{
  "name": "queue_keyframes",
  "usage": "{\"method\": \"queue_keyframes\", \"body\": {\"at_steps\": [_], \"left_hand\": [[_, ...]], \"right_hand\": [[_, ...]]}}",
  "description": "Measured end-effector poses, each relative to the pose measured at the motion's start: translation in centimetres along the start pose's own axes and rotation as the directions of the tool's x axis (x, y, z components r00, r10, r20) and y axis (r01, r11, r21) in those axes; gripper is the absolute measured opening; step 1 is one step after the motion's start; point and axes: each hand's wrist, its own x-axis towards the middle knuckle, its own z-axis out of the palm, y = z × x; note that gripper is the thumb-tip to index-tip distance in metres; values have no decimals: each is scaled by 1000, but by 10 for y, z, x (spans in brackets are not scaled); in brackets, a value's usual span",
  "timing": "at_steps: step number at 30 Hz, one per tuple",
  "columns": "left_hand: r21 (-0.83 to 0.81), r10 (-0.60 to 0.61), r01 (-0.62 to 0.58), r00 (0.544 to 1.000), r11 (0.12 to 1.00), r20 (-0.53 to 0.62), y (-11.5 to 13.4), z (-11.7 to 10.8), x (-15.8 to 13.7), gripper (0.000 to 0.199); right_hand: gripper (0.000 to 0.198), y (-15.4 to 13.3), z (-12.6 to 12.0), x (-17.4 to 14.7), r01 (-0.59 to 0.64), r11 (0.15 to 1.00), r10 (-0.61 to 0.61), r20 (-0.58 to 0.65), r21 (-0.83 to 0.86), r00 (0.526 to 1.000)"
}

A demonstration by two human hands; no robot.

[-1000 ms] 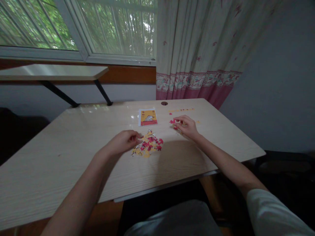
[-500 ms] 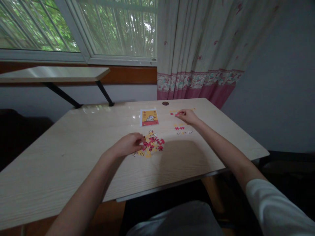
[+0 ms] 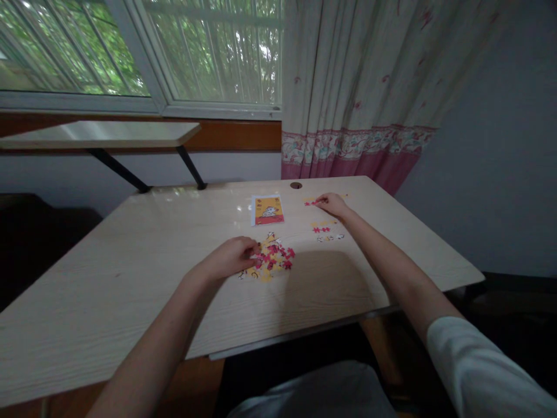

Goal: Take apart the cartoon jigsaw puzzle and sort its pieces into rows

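A heap of red, yellow and white puzzle pieces point(image 3: 273, 259) lies mid-table on the pale wooden table point(image 3: 130, 273). My left hand point(image 3: 230, 256) rests at the heap's left edge, fingertips curled onto the pieces. My right hand point(image 3: 333, 204) reaches far across, fingers pinched at a small row of red and yellow pieces point(image 3: 310, 202) near the back edge. Just in front of that hand lie a few sorted pieces point(image 3: 326, 230). Whether either hand grips a piece is too small to tell. An orange picture card point(image 3: 268, 209) lies between the two groups.
A round cable hole point(image 3: 296, 185) sits at the table's back edge. Behind the table are a window, a raised shelf on black brackets point(image 3: 100, 133) at left, and a pink-hemmed curtain point(image 3: 352, 87). A grey wall stands at right. My lap shows below the front edge.
My right hand moved from the sorted pieces toward the row at the back edge, uncovering those pieces. My left hand shifted slightly right, onto the heap.
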Motion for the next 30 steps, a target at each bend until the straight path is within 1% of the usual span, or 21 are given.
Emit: {"method": "queue_keyframes", "body": {"at_steps": [4, 7, 9, 11, 13, 15, 17, 19, 21, 23, 27, 30], "left_hand": [[-74, -6, 6, 1000, 997, 0, 3, -1, -1, 14], [-177, -28, 26, 1000, 984, -9, 6, -2, -2, 15], [-261, -46, 34, 998, 965, -41, 9, -3, -3, 17], [-368, -76, 36, 993, 929, -95, 12, -1, -2, 18], [-496, -129, 41, 981, 867, -145, 15, 2, 0, 20], [-612, -184, 31, 965, 790, -188, 18, 5, 3, 21], [-681, -213, -6, 948, 733, -238, 21, 9, 6, 22], [-718, -237, -43, 929, 695, -285, 24, 13, 8, 22], [-750, -270, -61, 911, 659, -311, 27, 16, 10, 23], [-783, -288, -67, 908, 619, -305, 31, 18, 11, 24], [-837, -260, -120, 919, 534, -297, 36, 21, 14, 29], [-857, -256, -120, 925, 501, -279, 38, 22, 15, 34]], "right_hand": [[25, -3, -2, -3, 5, 1000, -5, -10, -4, 1000], [24, -13, -3, -10, 22, 1000, -22, -39, 1, 999], [22, -25, -5, -20, 69, 997, -67, -85, 20, 994], [21, -43, -6, -32, 160, 986, -153, -129, 42, 980], [19, -65, -8, -48, 302, 952, -293, -145, 45, 945], [18, -87, -7, -67, 448, 893, -439, -151, 31, 886], [18, -108, -4, -85, 551, 834, -539, -176, 23, 824], [21, -125, 3, -101, 623, 781, -607, -197, 29, 770], [24, -137, 12, -114, 660, 750, -635, -229, 44, 737], [24, -144, 18, -121, 675, 736, -639, -272, 54, 719], [23, -149, 22, -127, 671, 740, -620, -343, 44, 706], [23, -149, 19, -127, 654, 756, -593, -385, 38, 707]]}}
